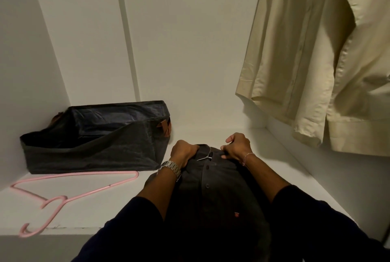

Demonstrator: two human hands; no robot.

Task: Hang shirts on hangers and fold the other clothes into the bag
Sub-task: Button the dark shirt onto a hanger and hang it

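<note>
Far on the left, a pink hanger (63,196) lies flat on the white shelf (101,204), with nothing on it. Just behind it sits the dark bag (95,141), open at the top. As far as I can see, the inside looks bare, so no folded clothes seem to be in it yet. Next comes the left hand (182,154), which has a silver watch (171,167) on its wrist. Its fingers are curled round the collar of a dark shirt (211,190) and hold it tight. The dark shirt lies on the shelf in front of the person, buttons up, with a small red mark low down on it. A thin metal hanger hook (205,156) pokes out at the collar, between the two hands, so I think a hanger is already inside the shirt. The right hand (237,146), with a thin bracelet (247,157) on its wrist, pinches the other side of the collar. Far on the right, a cream shirt (329,61) hangs down, so that one looks done, though its hanger is out of sight. I think the dark shirt is nearly ready and must be lifted and hung up beside the cream one. The pink hanger is left for one more shirt, and the folding into the bag seems not to have begun.
</note>
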